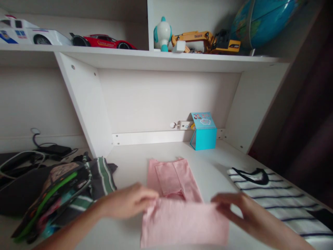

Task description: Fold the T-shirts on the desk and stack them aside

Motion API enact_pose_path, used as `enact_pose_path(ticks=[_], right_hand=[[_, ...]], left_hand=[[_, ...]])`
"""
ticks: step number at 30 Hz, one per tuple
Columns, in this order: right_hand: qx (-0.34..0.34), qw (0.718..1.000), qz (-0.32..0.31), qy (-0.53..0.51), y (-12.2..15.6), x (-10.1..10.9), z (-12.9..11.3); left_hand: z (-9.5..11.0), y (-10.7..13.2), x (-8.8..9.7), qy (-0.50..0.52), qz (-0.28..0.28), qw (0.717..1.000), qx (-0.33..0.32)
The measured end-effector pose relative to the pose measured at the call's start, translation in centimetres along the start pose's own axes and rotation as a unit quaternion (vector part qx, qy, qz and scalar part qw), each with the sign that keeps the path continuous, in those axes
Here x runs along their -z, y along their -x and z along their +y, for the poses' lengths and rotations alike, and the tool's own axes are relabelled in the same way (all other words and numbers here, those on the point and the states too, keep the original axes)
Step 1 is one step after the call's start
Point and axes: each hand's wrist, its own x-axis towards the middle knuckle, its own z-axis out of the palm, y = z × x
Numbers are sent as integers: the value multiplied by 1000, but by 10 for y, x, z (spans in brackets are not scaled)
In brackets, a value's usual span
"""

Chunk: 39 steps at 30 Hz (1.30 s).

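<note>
1 plain pink garment (184, 224) — partly folded, softly creased — is pinched by the left hand (128, 201) and right hand (247, 206).

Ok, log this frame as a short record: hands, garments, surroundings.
left hand: grip on the pink garment, left end of its near flap
right hand: grip on the same flap's right end
pink garment: far part lying on the desk
right side: striped shirt, on the desk
back: blue desk calendar, standing
shelf: red toy car, yellow toy excavator, globe
clarity: hands blurred
</note>
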Motion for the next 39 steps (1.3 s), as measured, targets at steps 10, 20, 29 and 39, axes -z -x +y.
enact_pose_path(ticks=[10, 20, 29, 39], right_hand=[[-66, 994, -91, 12, -194, -47, 73], [-130, 989, -33, 57, -209, -74, 87], [-86, 989, 117, 33, -182, -5, 46], [136, 990, -41, 24, -46, 17, -53]], left_hand=[[-104, -143, 58, 44, 38, 993, 101], [-132, -159, 47, -101, 171, 969, 143], [-66, -136, 83, -120, 272, 954, 30], [-34, -81, 75, -178, 190, 965, -17]])
